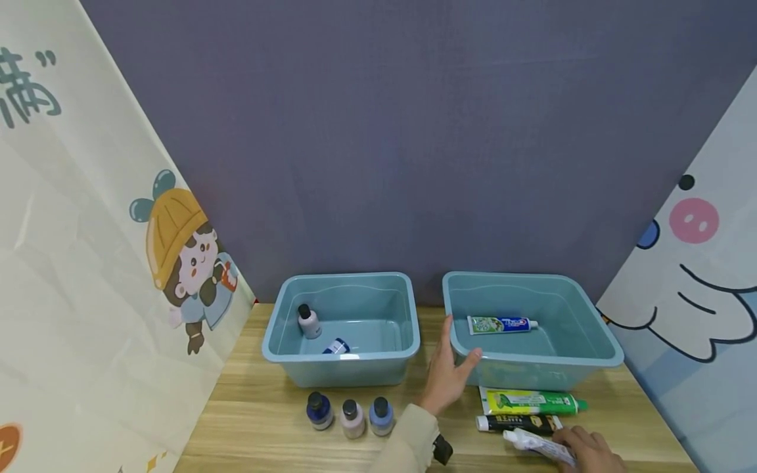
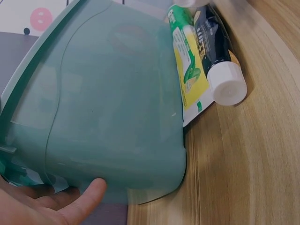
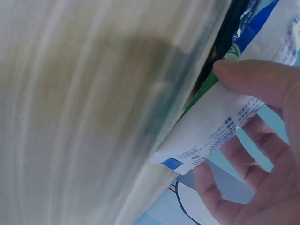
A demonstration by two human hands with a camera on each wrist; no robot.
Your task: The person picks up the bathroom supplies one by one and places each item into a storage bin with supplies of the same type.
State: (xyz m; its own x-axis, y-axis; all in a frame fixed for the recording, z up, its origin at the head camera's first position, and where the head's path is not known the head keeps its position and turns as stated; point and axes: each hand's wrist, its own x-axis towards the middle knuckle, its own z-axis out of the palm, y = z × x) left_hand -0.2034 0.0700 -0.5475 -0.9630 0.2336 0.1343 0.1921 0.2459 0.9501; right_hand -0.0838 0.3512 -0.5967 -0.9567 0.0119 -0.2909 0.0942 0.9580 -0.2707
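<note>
My left hand (image 1: 445, 376) is at the front left corner of the right blue bin (image 1: 535, 376), thumb at the front rim and the other fingers along its left side. In the left wrist view its fingers (image 2: 86, 201) lie fairly straight against the bin wall. Inside that bin is a toothpaste tube (image 1: 501, 325). My right hand (image 1: 585, 450) pinches a white toothpaste tube (image 3: 206, 126) between thumb and fingers, low over the table. Beside it lie a black toothpaste tube (image 1: 517, 424) with a white cap and a yellow-green toothpaste tube (image 1: 529, 401).
The left blue bin (image 1: 355, 371) holds a white bottle (image 1: 309, 323) with a black cap and a dark blue and white item (image 1: 337, 346). In front stand a dark blue bottle (image 1: 320, 412), a pale pink bottle (image 1: 353, 422) and a light blue bottle (image 1: 381, 418). A grey-purple backdrop rises behind.
</note>
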